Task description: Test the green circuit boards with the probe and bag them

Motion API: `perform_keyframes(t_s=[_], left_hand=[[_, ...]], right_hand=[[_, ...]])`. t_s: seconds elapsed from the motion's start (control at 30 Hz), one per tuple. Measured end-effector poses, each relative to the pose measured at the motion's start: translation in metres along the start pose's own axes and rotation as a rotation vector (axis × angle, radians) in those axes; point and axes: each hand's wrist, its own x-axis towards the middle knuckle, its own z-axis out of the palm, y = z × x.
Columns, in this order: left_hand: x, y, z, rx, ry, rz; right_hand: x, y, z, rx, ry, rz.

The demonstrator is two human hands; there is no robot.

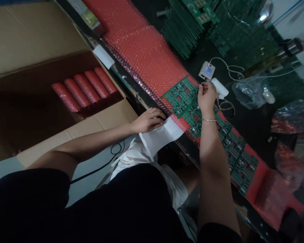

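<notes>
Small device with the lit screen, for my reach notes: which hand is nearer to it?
Right. The right hand is just below the device in the picture; the left hand is farther off, by the white sheet.

No text legible; white sheet [165, 134] bears print too small.

two hands [150, 120], five red rolls [87, 88], one cardboard box [35, 37], one screened device [207, 70]
</notes>
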Motion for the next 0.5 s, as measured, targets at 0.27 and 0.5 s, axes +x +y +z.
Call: perform_keyframes(t_s=[0.27, 0.5], left_hand=[[0.022, 0.01, -0.031, -0.209, -0.01, -0.023], [0.076, -0.003, -0.061, -0.277, 0.037, -0.096]], right_hand=[[-0.004, -0.013, -0.005, -0.015, 0.022, 0.034], [-0.005, -0.014, -0.004, -0.006, 0.003, 0.035]])
